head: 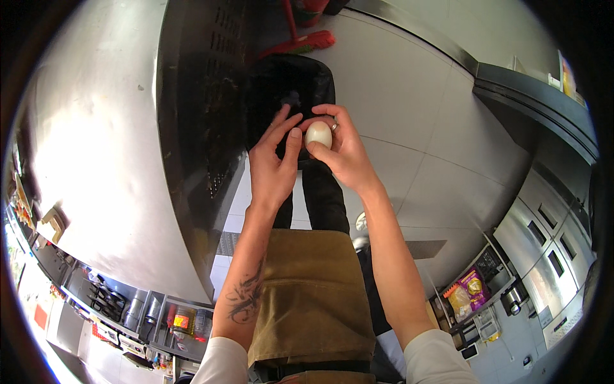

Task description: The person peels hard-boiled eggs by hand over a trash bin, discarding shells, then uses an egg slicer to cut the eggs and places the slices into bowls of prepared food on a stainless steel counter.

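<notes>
A pale, smooth peeled egg point(319, 135) sits in my right hand point(343, 149), gripped between the thumb and the bent fingers. A ring shows on one of those fingers. Close on the egg's left is my left hand point(279, 156), its fingers spread apart and nothing held in it. The left thumb tip is very near the egg; whether it touches I cannot tell. Below both hands stands a black round-cornered object point(312, 77), too dark to tell whether it is a bin or a seat. A brown apron point(314, 297) covers my front.
A stainless steel counter point(105, 158) runs along the left, with a dark perforated side panel point(206, 120). Red broom point(307, 42) beyond the black object. Tiled floor point(398, 110) on the right, bordered by metal cabinets point(547, 230). Shelves with bottles point(184, 321) stand lower left.
</notes>
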`<state>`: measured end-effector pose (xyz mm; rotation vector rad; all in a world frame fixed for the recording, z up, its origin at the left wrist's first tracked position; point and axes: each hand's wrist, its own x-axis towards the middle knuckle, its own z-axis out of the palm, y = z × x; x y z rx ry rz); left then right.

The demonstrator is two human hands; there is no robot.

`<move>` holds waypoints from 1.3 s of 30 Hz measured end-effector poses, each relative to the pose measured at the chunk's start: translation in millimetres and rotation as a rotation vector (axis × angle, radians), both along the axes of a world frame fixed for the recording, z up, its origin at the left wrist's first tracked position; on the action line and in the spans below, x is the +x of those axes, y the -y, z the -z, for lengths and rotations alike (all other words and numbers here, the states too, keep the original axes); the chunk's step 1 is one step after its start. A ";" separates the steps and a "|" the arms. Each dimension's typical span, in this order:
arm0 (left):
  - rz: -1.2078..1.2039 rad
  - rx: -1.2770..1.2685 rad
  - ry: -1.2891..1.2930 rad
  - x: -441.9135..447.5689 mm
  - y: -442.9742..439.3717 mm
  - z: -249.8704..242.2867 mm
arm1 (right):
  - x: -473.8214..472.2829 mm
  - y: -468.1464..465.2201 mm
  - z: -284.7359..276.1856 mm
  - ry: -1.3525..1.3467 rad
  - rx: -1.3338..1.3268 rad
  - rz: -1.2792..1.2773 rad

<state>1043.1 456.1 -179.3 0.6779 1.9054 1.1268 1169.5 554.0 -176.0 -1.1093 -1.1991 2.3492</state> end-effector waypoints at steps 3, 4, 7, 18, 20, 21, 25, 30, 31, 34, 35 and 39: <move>-0.022 0.001 0.216 0.5 -2.7 -4.8 | 2.2 0.8 -2.9 0.010 0.048 -0.027; 0.001 0.022 0.193 0.4 -3.0 -5.4 | 2.7 1.4 -5.0 0.022 0.071 -0.040; 0.044 0.066 0.133 1.1 -7.0 -10.2 | 6.0 2.5 -8.3 0.038 0.123 -0.027; -0.081 0.196 0.075 18.5 -9.2 -11.5 | -8.9 0.0 -7.6 0.059 0.164 0.106; -0.122 0.176 0.051 20.7 -10.3 -12.6 | -10.4 2.4 -4.7 0.048 0.156 0.142; -0.143 0.166 0.040 21.1 -10.6 -13.0 | -12.5 2.6 -6.1 0.035 0.150 0.154; -0.131 0.168 -0.119 20.4 -10.3 -12.4 | -20.6 6.4 -12.2 0.066 0.151 0.207; -0.110 0.137 -0.232 20.4 -10.2 -11.7 | -24.1 12.7 -13.1 0.110 0.166 0.241; -0.107 0.127 -0.238 19.7 -10.1 -12.0 | -24.5 13.2 -13.1 0.120 0.166 0.244; -0.100 0.103 -0.244 17.8 -10.0 -13.7 | -25.1 13.7 -12.8 0.126 0.165 0.249; -0.099 0.099 -0.239 17.1 -9.9 -14.4 | -25.2 13.4 -12.1 0.126 0.174 0.248; -0.109 0.109 -0.243 16.0 -11.7 -15.3 | -25.1 13.2 -8.9 0.134 0.187 0.249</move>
